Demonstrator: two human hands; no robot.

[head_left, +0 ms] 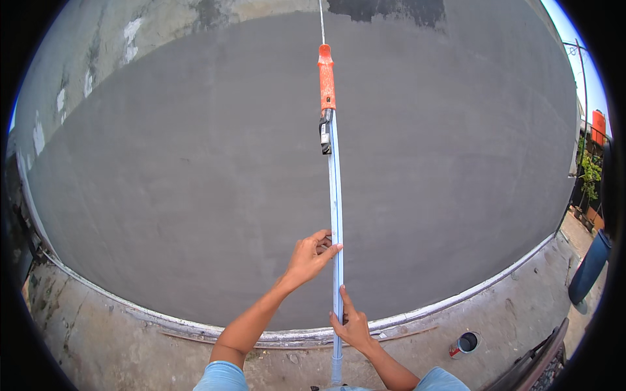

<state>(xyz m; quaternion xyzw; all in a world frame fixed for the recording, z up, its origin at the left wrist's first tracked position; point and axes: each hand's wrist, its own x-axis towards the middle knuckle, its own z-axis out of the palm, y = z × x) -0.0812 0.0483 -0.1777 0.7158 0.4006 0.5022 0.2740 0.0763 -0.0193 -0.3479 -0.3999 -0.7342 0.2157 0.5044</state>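
A long white pole (336, 189) with blue lengthwise stripes stands before me in front of the wall. My left hand (308, 259) is closed on it around mid-length, the thumb across its front and the fingers curled at its left side. Lower down, my right hand (353, 327) grips the same pole with the thumb in front and the index finger stretched along its right edge. At the top, an orange handle (327, 81) is bound to the pole with black tape (325, 137). From that handle a thin rod (322, 23) runs up past the picture's upper edge.
A wide wall (195, 163) of smooth grey fills the view, with older, patchy surface at upper left. Along its foot runs a pale ledge (437, 309). A small paint can (465, 345) stands on the concrete floor (117, 332) at right. Further right is a dark blue cylinder (589, 267).
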